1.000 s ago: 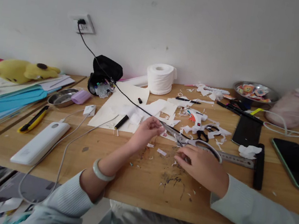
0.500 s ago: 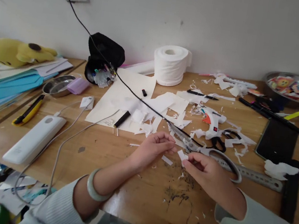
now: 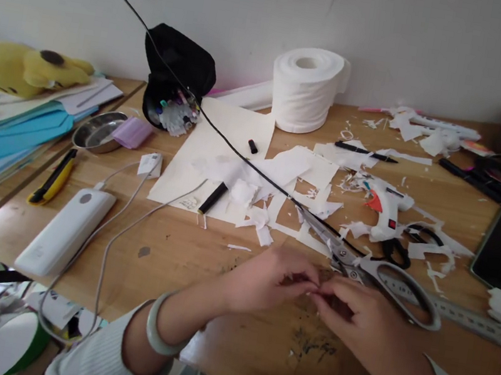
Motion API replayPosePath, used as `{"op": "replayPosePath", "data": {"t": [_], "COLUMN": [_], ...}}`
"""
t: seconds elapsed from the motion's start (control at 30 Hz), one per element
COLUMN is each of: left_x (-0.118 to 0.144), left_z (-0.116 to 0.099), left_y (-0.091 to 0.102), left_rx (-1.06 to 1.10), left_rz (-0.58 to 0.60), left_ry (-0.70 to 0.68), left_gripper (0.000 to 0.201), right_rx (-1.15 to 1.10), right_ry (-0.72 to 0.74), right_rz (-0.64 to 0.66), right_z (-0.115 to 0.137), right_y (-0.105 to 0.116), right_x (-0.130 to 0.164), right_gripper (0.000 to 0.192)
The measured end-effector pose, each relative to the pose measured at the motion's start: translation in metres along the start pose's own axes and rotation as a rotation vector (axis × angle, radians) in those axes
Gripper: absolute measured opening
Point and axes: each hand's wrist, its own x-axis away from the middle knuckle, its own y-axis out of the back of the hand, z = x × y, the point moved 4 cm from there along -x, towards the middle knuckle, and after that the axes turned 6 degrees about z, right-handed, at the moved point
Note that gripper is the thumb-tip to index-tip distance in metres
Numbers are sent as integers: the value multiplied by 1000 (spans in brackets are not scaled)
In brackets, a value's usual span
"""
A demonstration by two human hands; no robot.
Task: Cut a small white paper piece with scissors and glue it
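Note:
My left hand [image 3: 276, 283] and my right hand [image 3: 362, 310] meet fingertip to fingertip just above the table, both closed in a pinch. Between them is a small white paper piece [image 3: 310, 293], nearly all hidden by the fingers. Right behind my right hand lie large grey-handled scissors [image 3: 377, 272], with a metal ruler [image 3: 479, 322] running out from under their handle. Dark crumbs [image 3: 313, 346] are scattered on the wood below my hands. A thin paper sliver [image 3: 239, 248] rests beyond my left hand.
Paper scraps [image 3: 299, 166], a white glue gun [image 3: 386, 212] and a toilet paper roll [image 3: 303, 94] stand or lie farther back. A black cable [image 3: 220, 135] crosses the table to the scissors. At left are a power bank [image 3: 67, 231], a yellow cutter [image 3: 53, 176] and a metal bowl [image 3: 90, 132].
My left hand has moved right and come together with my right hand at the paper piece, which was showing in my right fingers. The view has tilted down and shifted left.

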Motion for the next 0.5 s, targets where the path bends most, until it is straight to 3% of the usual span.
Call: {"op": "replayPosePath", "data": {"t": [0.07,0.17,0.37,0.5], "left_x": [4,10,13,16], "left_z": [4,13,24,23], "left_y": [8,29,52,51], "left_rx": [-7,-77,-527,-619], "left_rz": [-47,-219,-207,-241], "left_ry": [45,148,189,167], "left_gripper": [14,14,21,26], "right_rx": [39,137,298,214], "right_ry": [37,94,121,35], "right_rz": [-27,-27,2,-31], "right_z": [3,8,8,-2], "right_y": [-3,-5,-2,2], "right_x": [3,6,9,8], "right_gripper": [14,14,24,20]}}
